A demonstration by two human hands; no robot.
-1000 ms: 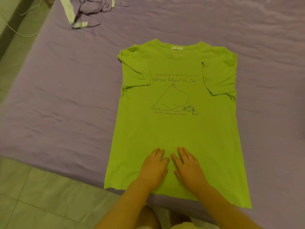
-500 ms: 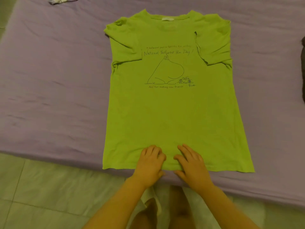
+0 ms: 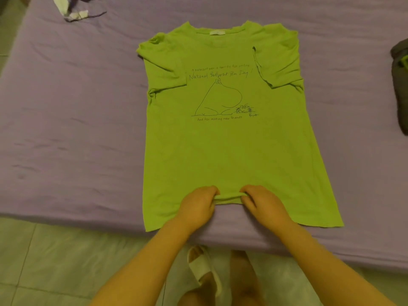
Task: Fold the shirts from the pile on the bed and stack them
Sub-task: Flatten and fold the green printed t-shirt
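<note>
Flat before, both hands (image 3: 229, 204) now seemingly pinch shirt (image 3: 225, 149) hem

The shirt (image 3: 225, 151) lies flat on the bed (image 3: 77, 107), front up, collar toward the far edge and hem at the near edge, both sleeves folded in over the chest. The left hand (image 3: 196, 206) and right hand (image 3: 262, 206) sit side by side at the middle of the hem, each gripping a bunch of it. A pile (image 3: 75, 9) of clothes lies near the far left corner, well apart from the shirt. A stack (image 3: 400, 85) lies at the right edge. A slipper (image 3: 204, 270) lies on the floor (image 3: 55, 261) before the bed.
</note>
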